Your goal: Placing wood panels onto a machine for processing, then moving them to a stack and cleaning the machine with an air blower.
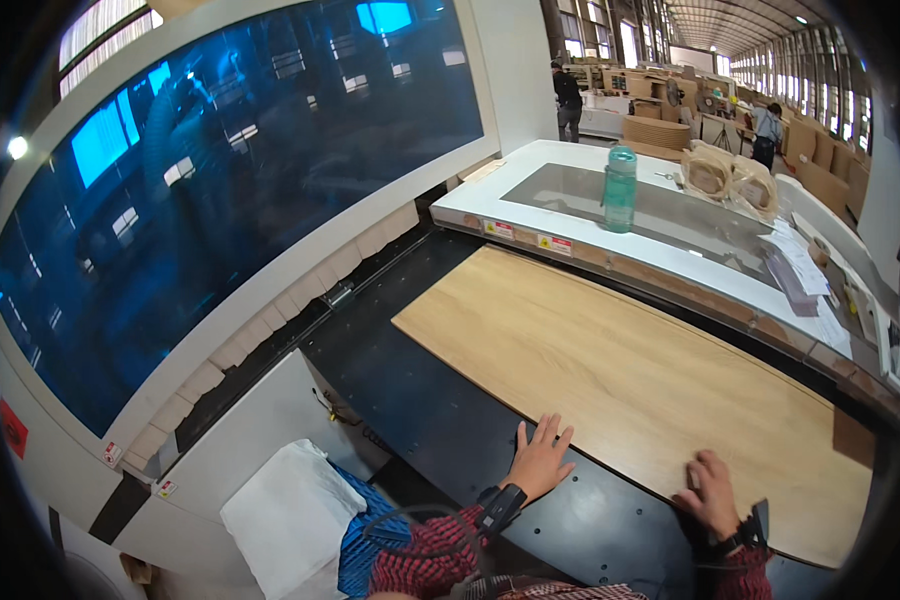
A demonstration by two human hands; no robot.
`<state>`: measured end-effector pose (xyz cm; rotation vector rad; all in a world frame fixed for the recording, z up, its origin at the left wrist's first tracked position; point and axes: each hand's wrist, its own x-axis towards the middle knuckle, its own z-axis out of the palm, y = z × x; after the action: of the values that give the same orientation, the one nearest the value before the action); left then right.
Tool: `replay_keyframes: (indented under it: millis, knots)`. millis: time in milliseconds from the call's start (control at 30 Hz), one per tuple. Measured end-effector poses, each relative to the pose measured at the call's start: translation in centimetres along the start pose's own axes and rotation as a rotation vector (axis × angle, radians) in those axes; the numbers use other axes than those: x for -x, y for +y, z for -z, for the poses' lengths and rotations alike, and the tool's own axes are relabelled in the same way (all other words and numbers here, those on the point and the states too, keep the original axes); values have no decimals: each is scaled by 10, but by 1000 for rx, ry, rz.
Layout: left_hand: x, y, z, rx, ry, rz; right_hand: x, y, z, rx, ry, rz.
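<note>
A long wood-grain panel (610, 370) lies flat on the black machine table (410, 400), with its far long edge along the white machine housing. At the panel's near edge my left hand (542, 460) rests with fingers spread, the fingertips by the edge and the palm over the black surface. Farther right, my right hand (708, 492) is on the panel near the same edge, its fingers bent and slightly blurred. Neither hand is wrapped round anything. Both wrists carry dark bands with small devices.
A large blue-tinted window (240, 170) in a white frame rises at left. On the white housing (570, 160) stand a green bottle (620, 190), wrapped rolls (708, 173) and papers (802, 280). A white sheet (295, 505) lies over blue material at lower left. Two people are far back.
</note>
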<state>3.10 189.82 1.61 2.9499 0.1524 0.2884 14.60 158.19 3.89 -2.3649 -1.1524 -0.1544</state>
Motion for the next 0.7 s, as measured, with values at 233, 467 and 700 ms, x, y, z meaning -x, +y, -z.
replay_keyframes:
  millis: [233, 467, 700]
  knots:
    - [-40, -73, 10, 40, -75, -11, 64, 18, 12, 326, 54, -450]
    - [-79, -119, 14, 2, -139, 6, 25, -11, -16, 436, -11, -482]
    - [-102, -157, 14, -32, -91, 48, -23, -17, -33, 408, -20, -474]
